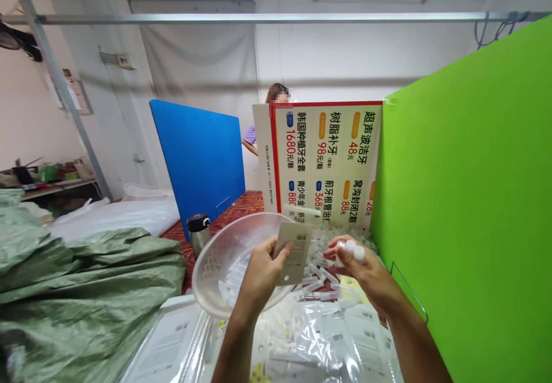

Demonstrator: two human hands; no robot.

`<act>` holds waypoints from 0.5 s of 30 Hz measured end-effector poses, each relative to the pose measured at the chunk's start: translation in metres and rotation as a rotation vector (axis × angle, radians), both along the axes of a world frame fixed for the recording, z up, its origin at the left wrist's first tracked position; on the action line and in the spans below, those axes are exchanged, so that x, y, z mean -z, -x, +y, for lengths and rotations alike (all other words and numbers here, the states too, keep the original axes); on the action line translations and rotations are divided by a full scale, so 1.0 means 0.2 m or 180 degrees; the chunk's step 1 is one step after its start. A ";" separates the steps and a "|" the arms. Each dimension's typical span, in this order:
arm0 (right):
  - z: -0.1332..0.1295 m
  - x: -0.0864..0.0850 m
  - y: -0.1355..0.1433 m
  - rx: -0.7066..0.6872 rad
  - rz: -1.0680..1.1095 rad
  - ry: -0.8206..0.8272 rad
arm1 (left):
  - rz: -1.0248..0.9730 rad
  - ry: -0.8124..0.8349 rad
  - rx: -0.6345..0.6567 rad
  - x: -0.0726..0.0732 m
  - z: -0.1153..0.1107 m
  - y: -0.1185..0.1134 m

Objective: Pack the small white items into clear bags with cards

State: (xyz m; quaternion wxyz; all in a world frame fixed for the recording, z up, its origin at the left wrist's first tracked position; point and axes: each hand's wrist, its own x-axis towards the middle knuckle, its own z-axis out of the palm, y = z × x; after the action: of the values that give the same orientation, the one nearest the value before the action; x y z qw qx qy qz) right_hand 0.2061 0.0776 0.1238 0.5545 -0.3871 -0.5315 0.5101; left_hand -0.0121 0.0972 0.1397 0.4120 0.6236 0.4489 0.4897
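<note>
Nearest: clear plastic wrap (319, 328) over printed sheets. Left hand (268, 263), one: fingers pinching a pale card (295, 253) above the rim of a translucent basin (202, 276). Right hand (360, 265), one: fingers curled around white-capped tubes (351, 249), over loose clear tubes (317, 282). Left of the basin: a steel flask (199, 238). Beyond: blue panel (202, 159), upright printed board (330, 159), a person (276, 94) behind it.

One head-worn view looks forward and down.
</note>
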 end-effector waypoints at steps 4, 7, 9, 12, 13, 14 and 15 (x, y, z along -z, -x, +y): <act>-0.02 0.00 -0.02 -0.0024 -0.0280 -0.0155 | 0.0550 0.0035 0.0073 -0.01 0.00 0.05; -0.04 -0.03 -0.01 0.0143 -0.0902 -0.0443 | 0.0702 0.0126 0.0275 -0.01 -0.01 0.06; -0.05 -0.05 -0.01 0.0515 -0.1378 -0.0684 | 0.0662 0.0291 0.0604 -0.02 -0.03 0.07; -0.03 -0.05 -0.05 0.1355 -0.1719 -0.1125 | 0.0424 0.0638 0.1309 -0.05 -0.06 0.09; -0.02 -0.04 -0.07 0.1550 -0.1763 -0.1258 | 0.0297 0.0735 0.1495 -0.05 -0.07 0.10; -0.01 -0.03 -0.09 0.1642 -0.1810 -0.1355 | 0.0167 0.0811 0.1623 -0.05 -0.08 0.11; 0.00 -0.03 -0.11 0.1610 -0.1877 -0.1420 | 0.0054 0.0863 0.1703 -0.05 -0.08 0.12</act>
State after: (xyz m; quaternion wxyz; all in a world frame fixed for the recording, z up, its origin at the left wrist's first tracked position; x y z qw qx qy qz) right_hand 0.2275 0.0776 0.1291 0.5565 -0.5047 -0.6525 0.0991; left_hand -0.0355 0.0806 0.1505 0.6022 0.6631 0.3333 0.2941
